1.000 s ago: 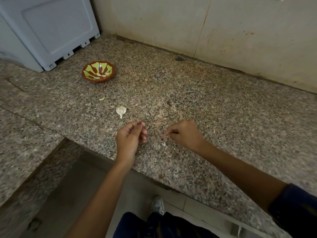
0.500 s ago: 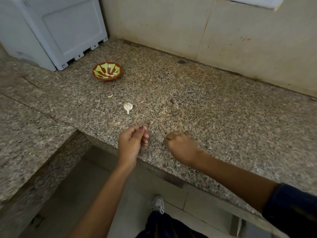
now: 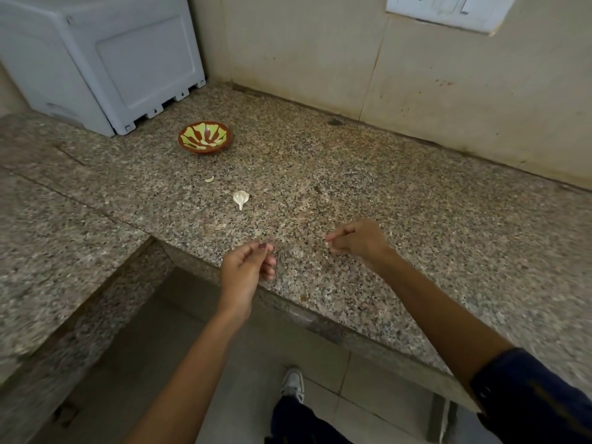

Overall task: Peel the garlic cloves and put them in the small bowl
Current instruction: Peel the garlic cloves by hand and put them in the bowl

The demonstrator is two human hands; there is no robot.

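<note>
— Two pieces on the counter (image 3: 368, 174) yet: a clove (image 3: 240, 198) near the middle, pale and tapered, skin apparently on; a smaller bit (image 3: 209, 179) just beyond it, toward the bowl (image 3: 205, 137). Clove or scrap of peel, hard to say.

— And the bowl?

— Sits near the back left, close to the grey box (image 3: 96, 59). Red and green inside, no garlic visible in it from this angle. Well apart from both hands.

— Hands?

— Left hand (image 3: 248, 267) over the counter's front edge, fingers curled in, thumb against forefinger. Could be pinching a sliver of skin, too small to make out. Right hand (image 3: 358, 240) lower over the counter, fingers closed in a pinch on something small and white at the fingertips; probably a peeled clove or a piece of one, not certain.

— So how far along?

— Early, by the look of it. Nothing confirmed in the bowl. At best one clove in hand being stripped or just stripped, one whole one waiting, plus that doubtful bit.

— Left to do?

— Carry whatever sits in the right hand to the bowl, then peel the one on the counter and drop it in too.
</note>
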